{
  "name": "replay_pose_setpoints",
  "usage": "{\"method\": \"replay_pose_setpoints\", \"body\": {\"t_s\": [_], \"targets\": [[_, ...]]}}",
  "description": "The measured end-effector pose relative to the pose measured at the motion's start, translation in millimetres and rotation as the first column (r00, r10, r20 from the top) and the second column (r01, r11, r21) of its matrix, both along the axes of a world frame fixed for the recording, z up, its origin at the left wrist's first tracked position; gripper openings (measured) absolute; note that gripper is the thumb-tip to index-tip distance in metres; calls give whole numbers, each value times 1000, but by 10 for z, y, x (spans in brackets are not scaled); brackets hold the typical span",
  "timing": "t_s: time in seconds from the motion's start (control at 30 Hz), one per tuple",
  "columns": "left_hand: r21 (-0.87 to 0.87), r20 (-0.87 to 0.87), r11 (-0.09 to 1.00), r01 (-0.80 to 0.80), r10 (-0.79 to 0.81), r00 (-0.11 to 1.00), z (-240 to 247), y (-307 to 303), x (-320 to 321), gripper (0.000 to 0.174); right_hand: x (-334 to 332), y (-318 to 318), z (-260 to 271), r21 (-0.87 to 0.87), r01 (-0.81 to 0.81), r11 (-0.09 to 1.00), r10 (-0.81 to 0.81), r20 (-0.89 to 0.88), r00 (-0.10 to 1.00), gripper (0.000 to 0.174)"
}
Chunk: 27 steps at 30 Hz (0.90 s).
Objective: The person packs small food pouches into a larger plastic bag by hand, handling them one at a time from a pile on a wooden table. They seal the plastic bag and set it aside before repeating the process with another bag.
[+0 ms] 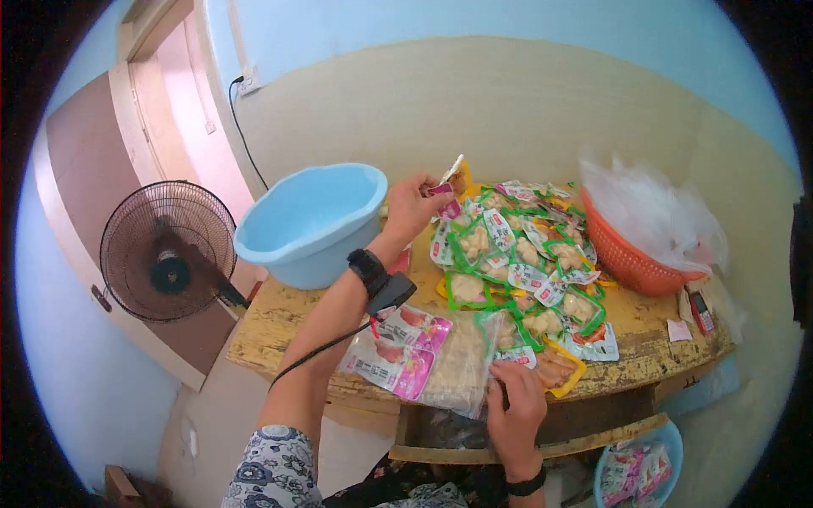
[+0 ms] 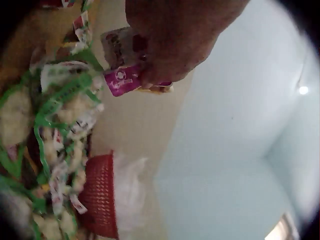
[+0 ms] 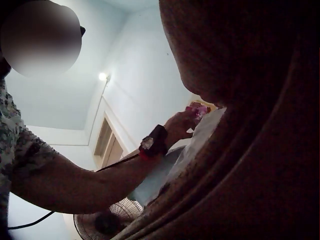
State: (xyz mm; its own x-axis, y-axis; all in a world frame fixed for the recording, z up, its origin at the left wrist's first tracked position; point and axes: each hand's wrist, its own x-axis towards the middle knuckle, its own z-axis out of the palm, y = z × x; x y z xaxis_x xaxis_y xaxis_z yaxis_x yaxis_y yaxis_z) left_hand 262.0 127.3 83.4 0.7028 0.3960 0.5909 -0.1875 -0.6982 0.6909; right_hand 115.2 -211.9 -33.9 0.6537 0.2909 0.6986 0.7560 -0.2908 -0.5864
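Observation:
In the head view my left hand [image 1: 413,207] is raised at the far left of the snack pile and pinches small snack packets [image 1: 444,200] with pink and yellow printing. The left wrist view shows one pink-purple packet [image 2: 123,80] under the fingertips. Down at the table's front edge, my right hand [image 1: 517,405] holds the right edge of a clear plastic bag [image 1: 461,360], which lies flat with pink-and-white printed packaging [image 1: 400,349] at its left. Beyond the bag spreads a heap of green-edged snack packets [image 1: 527,250], mixed with some yellow ones.
A light blue basin [image 1: 309,245] stands on the table's left. At the right is an orange basket [image 1: 622,254] with clear plastic bags [image 1: 656,212], near a small phone [image 1: 701,313]. An open drawer [image 1: 542,449] juts out in front. A fan [image 1: 169,254] stands left.

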Motion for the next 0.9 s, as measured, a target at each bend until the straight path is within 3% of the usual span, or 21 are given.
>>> {"method": "replay_pose_setpoints", "body": {"t_s": [0.17, 0.3, 0.4, 0.5, 0.6, 0.73, 0.77, 0.87, 0.9], "targets": [[-224, 52, 947, 232, -226, 973, 493, -820, -322, 26, 7, -25, -16, 22, -19, 1000, 19, 1, 1000, 22], [-186, -39, 929, 320, -332, 942, 448, -985, -225, 27, -1, -36, -22, 38, -28, 999, 28, 2, 1000, 23], [-270, -10, 878, 395, -412, 911, 381, -1160, -274, 26, 19, -50, -50, 58, -37, 998, 36, 21, 999, 23], [-572, 31, 706, 416, -488, 872, 415, -1484, -645, 26, -47, -119, -28, 248, -61, 967, 105, -168, 980, 26], [-716, 199, 451, 532, -599, 776, 270, -1704, -1078, 26, -78, -191, 96, 426, 9, 905, 58, -143, 988, 31], [-784, 136, 451, 427, -546, 826, 8, -1944, -1657, 27, -127, -250, 192, 533, 29, 845, 34, -109, 993, 42], [-757, 76, 529, 385, -513, 855, -24, -2003, -1798, 30, -173, -327, 247, 427, 64, 902, -62, -19, 998, 53], [-640, -94, 690, 338, -507, 857, -165, -2103, -2118, 32, -268, -393, 366, 336, -53, 941, 16, 110, 994, 52], [-555, -110, 736, 388, -527, 843, -233, -2139, -2194, 35, -279, -422, 421, 252, -71, 965, 32, 158, 987, 46]]}}
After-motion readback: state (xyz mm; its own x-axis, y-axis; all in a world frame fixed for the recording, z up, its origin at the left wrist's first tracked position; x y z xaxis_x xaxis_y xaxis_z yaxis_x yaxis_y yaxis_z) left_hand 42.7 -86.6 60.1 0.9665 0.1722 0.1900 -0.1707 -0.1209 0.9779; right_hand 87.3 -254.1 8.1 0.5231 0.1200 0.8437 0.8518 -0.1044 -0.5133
